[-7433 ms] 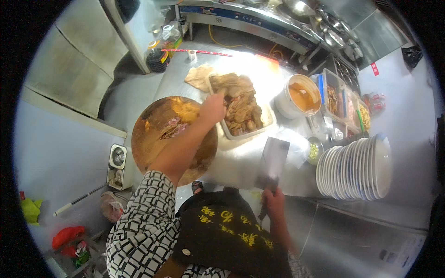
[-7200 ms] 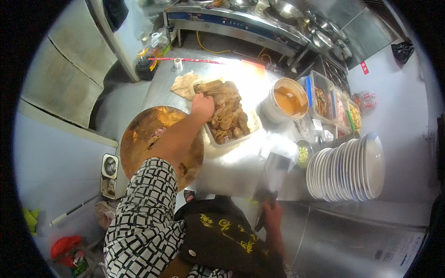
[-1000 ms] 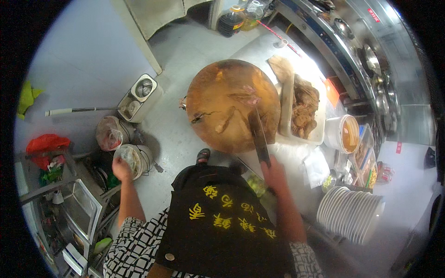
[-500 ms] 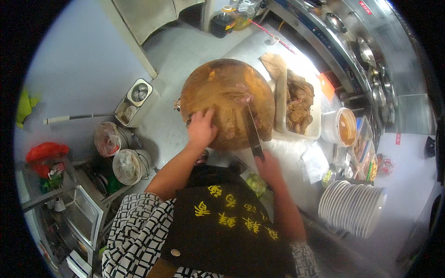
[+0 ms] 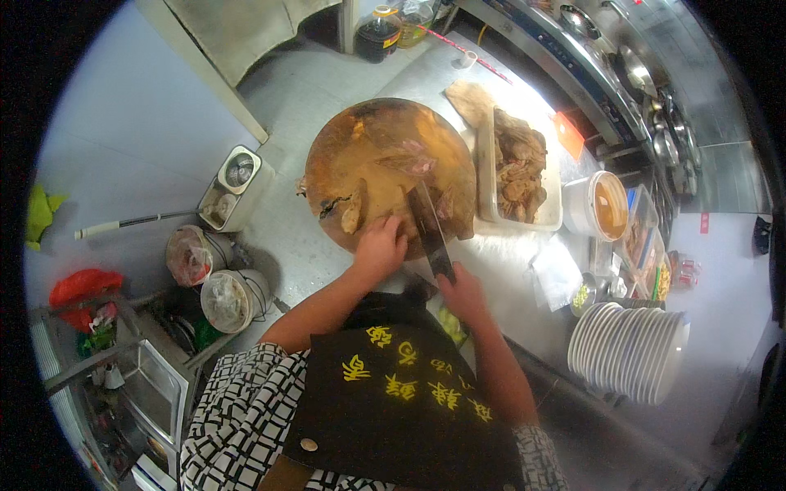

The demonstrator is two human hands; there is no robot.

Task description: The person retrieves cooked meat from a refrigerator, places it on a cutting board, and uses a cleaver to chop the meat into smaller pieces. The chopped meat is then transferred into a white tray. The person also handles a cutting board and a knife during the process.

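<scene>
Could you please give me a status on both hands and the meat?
Right hand gripping cleaver; left hand at near edge of chopping block, beside blade. Meat pieces on block, both sides of blade. Possible obstruction: left hand.

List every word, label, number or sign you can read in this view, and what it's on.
I won't copy wording, but here is where it stands:
Apron: large yellow characters on the dark front.
Wall sticker: red, its marks too small to read.
Dark bottle: label too small to read.
Anything else is too small or blurred.
</scene>
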